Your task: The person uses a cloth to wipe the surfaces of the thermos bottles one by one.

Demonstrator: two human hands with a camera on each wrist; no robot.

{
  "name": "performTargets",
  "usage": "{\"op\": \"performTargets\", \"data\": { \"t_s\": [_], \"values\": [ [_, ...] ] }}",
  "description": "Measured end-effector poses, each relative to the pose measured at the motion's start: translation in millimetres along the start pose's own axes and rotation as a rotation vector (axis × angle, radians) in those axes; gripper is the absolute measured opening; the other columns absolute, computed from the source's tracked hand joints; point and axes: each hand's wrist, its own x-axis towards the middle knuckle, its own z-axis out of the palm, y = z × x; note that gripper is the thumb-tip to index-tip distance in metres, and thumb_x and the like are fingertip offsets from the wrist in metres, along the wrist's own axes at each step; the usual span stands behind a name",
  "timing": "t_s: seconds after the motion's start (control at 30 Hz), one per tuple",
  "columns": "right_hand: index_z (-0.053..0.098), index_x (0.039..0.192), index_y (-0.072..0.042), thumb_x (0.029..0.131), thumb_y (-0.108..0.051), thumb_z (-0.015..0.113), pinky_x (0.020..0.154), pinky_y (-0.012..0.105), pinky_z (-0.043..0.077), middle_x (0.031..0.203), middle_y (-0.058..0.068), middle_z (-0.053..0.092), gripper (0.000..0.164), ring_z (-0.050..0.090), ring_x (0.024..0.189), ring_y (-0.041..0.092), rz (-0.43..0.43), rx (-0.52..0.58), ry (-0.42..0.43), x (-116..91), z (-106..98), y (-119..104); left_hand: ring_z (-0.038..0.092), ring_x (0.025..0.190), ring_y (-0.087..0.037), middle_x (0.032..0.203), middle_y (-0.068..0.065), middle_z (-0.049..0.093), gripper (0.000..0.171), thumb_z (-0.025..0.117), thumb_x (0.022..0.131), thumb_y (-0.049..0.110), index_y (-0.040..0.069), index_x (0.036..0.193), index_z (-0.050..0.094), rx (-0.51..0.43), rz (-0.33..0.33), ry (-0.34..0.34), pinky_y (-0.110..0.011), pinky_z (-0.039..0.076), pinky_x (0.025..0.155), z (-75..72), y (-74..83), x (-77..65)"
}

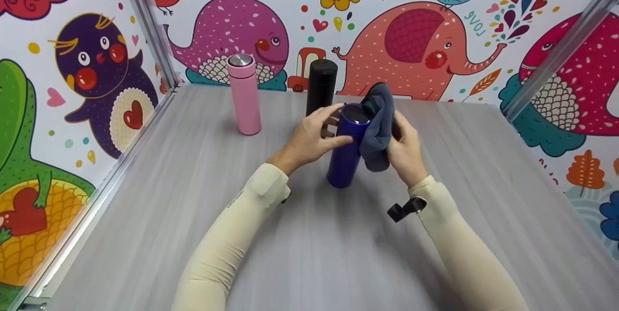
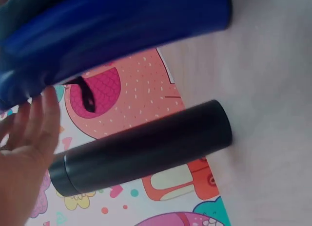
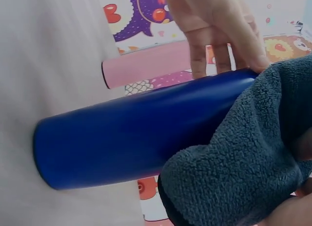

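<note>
A glossy blue thermos bottle [image 1: 344,161] stands on the grey table between both hands, its top facing up with a dark round surface. My left hand [image 1: 309,140] holds it near the top, thumb on the near side and fingertips round the far side. On the bottle's right, my right hand [image 1: 407,151] grips a folded grey-blue fleecy cloth [image 1: 378,129]. The cloth lies against the bottle's upper side, and in the right wrist view it covers that end. Most of the right hand's fingers are hidden behind the cloth.
A pink thermos [image 1: 246,105] with a silver lid stands to the left. Behind the blue bottle is a black thermos [image 1: 321,83], partly hidden by the left hand. Cartoon-printed walls [image 1: 309,25] enclose the table [image 1: 169,195] at the back and sides.
</note>
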Motion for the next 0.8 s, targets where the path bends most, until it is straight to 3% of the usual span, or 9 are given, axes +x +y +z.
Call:
{"op": "performTargets", "data": {
  "t_s": [0.13, 0.27, 0.53, 0.8],
  "values": [
    [0.061, 0.124, 0.011, 0.093, 0.010, 0.059, 0.082, 0.029, 0.050, 0.108, 0.019, 0.066, 0.030, 0.060, 0.091, 0.018, -0.001, 0.001, 0.008, -0.2, 1.7, 0.1, 0.063, 0.115, -0.018, 0.136, -0.010, 0.060, 0.070, 0.077, 0.090, 0.026, 0.011, 0.150, 0.044, -0.062, 0.012, -0.013, -0.031, 0.055, 0.089, -2.8, -1.6, -2.9],
    [0.061, 0.124, 0.011, 0.094, 0.010, 0.060, 0.083, 0.029, 0.049, 0.108, 0.016, 0.066, 0.030, 0.059, 0.092, 0.017, 0.021, -0.016, -0.002, -4.9, 3.9, 7.4, 0.063, 0.116, -0.019, 0.137, -0.007, 0.060, 0.072, 0.078, 0.089, 0.031, 0.011, 0.150, 0.045, -0.076, 0.006, 0.023, -0.031, 0.055, 0.089, 2.7, 2.0, -4.5],
    [0.062, 0.123, 0.010, 0.093, 0.011, 0.060, 0.084, 0.028, 0.050, 0.108, 0.015, 0.066, 0.030, 0.060, 0.095, 0.017, 0.056, -0.026, -0.023, -19.2, 8.9, 28.0, 0.063, 0.113, -0.015, 0.131, -0.006, 0.063, 0.081, 0.081, 0.082, 0.046, 0.009, 0.145, 0.046, 0.053, -0.051, 0.148, -0.029, 0.052, 0.094, 22.3, 14.5, -1.0],
    [0.061, 0.122, 0.013, 0.091, 0.015, 0.056, 0.089, 0.028, 0.049, 0.111, 0.017, 0.066, 0.032, 0.060, 0.100, 0.018, 0.159, -0.010, -0.088, -36.9, 11.1, 58.5, 0.056, 0.114, -0.017, 0.129, -0.008, 0.055, 0.082, 0.084, 0.080, 0.046, 0.007, 0.144, 0.049, 0.111, -0.066, 0.156, -0.026, 0.049, 0.095, 22.2, 13.6, 3.5]
  ]
}}
